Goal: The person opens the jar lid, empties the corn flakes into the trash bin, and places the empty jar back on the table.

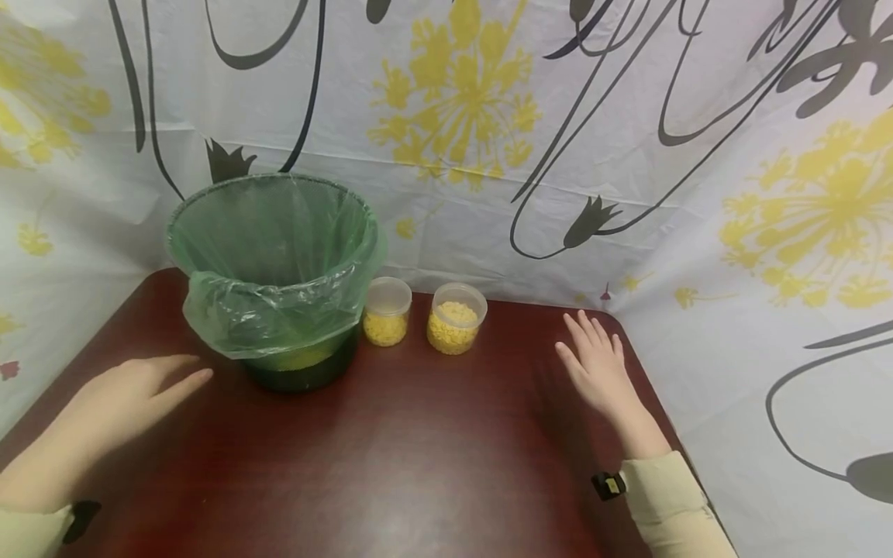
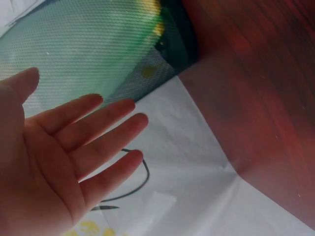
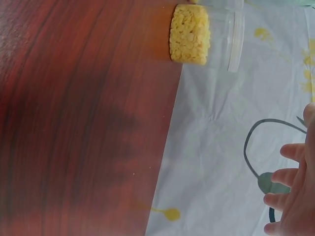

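A mesh bin (image 1: 300,378) with a green plastic bag (image 1: 279,314) folded over its rim stands at the back left of the table. My left hand (image 1: 132,395) is held just left of the bin, fingers extended and holding nothing; its palm (image 2: 44,167) shows in the left wrist view. To the bin's right stand two clear plastic jars, a left one (image 1: 386,314) and a right one (image 1: 455,322), both partly filled with small yellow pieces. My right hand (image 1: 600,372) hovers at the right side, fingers spread, holding nothing. The right jar (image 3: 192,37) also appears in the right wrist view.
The dark red-brown table (image 1: 418,449) has rounded back corners. A white cloth (image 1: 628,170) with yellow and grey flower prints hangs behind it and along both sides. A small black device (image 1: 608,486) sits at my right wrist.
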`<state>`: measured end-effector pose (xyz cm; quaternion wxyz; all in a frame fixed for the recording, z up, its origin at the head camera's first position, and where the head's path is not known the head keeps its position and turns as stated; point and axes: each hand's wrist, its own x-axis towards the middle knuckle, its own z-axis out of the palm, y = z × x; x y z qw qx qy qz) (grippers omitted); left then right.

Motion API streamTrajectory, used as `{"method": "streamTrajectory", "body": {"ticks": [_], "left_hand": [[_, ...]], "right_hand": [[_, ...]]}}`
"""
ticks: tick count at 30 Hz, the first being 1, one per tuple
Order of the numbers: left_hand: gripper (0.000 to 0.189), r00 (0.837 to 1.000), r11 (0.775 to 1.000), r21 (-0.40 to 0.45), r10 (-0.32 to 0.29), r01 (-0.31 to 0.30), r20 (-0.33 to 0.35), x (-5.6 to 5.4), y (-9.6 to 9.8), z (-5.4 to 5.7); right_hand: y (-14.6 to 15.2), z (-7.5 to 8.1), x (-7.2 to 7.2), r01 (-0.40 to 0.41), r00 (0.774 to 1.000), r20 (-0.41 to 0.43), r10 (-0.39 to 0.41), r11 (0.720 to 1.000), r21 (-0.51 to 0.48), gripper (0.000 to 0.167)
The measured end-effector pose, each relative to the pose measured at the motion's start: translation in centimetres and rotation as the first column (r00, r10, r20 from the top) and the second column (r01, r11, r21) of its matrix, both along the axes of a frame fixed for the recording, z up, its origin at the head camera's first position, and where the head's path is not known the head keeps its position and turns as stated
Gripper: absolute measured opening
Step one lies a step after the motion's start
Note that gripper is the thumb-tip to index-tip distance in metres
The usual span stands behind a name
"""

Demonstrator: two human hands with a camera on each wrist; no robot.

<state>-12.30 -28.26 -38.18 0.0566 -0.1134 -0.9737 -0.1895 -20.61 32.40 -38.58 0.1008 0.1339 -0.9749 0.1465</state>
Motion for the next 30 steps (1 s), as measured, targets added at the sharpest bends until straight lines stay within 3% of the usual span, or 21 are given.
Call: {"method": "streamTrajectory", "body": {"ticks": [6,11,17,24,30], "left_hand": [[0.035,0.995,0.998,0.006,-0.055,0.056,-0.079,0.6,2.0,0.2],[0.028,0.982,0.997,0.003,-0.081,0.083,-0.169,1.0,3.7,0.0],[0.023,0.952,0.991,-0.006,-0.131,0.135,-0.278,1.2,5.9,-0.2],[0.02,0.905,0.976,-0.021,-0.211,0.219,-0.369,0.7,8.5,-0.6],[0.018,0.896,0.963,-0.006,-0.253,0.27,-0.365,0.2,10.3,-1.2]], "right_hand": [[-0.6,0.2,-0.2,-0.005,0.999,-0.035,0.003,0.999,-0.034,0.056],[-1.1,0.3,-0.2,-0.016,0.997,-0.078,0.01,0.997,-0.08,0.055],[-1.7,0.4,-0.4,-0.035,0.992,-0.127,0.02,0.993,-0.115,0.055],[-2.9,0.7,-0.7,-0.052,0.99,-0.134,0.032,0.988,-0.148,0.057],[-4.0,0.7,-1.0,-0.064,0.991,-0.127,0.042,0.983,-0.175,0.059]]}}
